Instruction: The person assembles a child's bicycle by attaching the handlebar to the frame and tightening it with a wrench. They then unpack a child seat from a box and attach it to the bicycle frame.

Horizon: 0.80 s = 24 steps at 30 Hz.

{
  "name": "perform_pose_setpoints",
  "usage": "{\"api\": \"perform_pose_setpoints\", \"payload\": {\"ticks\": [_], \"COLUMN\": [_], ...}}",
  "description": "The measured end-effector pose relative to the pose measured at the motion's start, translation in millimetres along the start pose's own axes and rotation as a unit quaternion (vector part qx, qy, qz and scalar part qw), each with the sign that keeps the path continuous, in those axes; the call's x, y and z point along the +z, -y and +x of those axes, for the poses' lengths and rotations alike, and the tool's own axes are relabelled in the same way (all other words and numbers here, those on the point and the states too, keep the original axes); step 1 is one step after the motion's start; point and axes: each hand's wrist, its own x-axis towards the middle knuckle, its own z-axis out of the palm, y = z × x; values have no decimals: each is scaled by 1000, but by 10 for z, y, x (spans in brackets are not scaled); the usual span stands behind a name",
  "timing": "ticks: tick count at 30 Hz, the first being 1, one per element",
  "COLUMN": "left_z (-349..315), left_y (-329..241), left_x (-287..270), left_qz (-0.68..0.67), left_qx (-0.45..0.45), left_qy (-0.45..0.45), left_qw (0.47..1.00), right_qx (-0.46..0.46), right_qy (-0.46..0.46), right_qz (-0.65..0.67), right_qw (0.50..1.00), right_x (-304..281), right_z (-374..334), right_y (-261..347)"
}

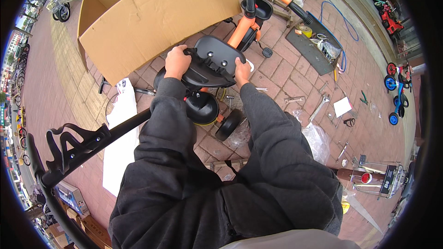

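In front of me stands a child's tricycle with an orange frame [241, 32] and black handlebar grips. Both hands are at its black plastic seat [205, 71], whose flat panel shows silver bolt heads. My left hand [177, 62] is closed around the seat's left edge. On the opposite edge, my right hand [242, 72] is closed with the thumb on top; its other fingers are partly hidden. Below the seat are a rounded black part [202, 108] and a small black rear wheel [229, 124]. A black push bar with a bottle holder [76, 145] slants in from the left.
A large open cardboard box [157, 23] stands at far left. Rightward on the brick paving lie wrenches [318, 109], a white paper [342, 107], clear plastic bags [317, 143] and a black tool tray [310, 50]. A blue small bike [396, 94] stands farther right.
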Motion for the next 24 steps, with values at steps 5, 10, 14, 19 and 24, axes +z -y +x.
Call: {"api": "perform_pose_setpoints", "payload": {"ticks": [5, 10, 14, 19, 24], "left_z": [1, -613, -1577, -1860, -2088], "left_y": [-78, -986, -1794, -1522, -1656], "left_x": [-71, -278, -59, 64, -53], "left_qz": [66, -169, -299, -219, -810], "left_qx": [-56, 128, 369, 339, -87], "left_qy": [24, -166, -76, 18, 215], "left_qw": [996, 963, 877, 915, 538], "right_qx": [85, 43, 60, 28, -511], "right_qy": [120, 290, 369, 322, 248], "right_qz": [92, 265, 383, 359, 30], "right_qw": [985, 919, 845, 876, 823], "right_x": [-582, -1267, -1511, -1979, -2032], "right_z": [-249, -884, -1604, -2330, -2707], "right_y": [593, 1271, 1463, 2008, 2123]}}
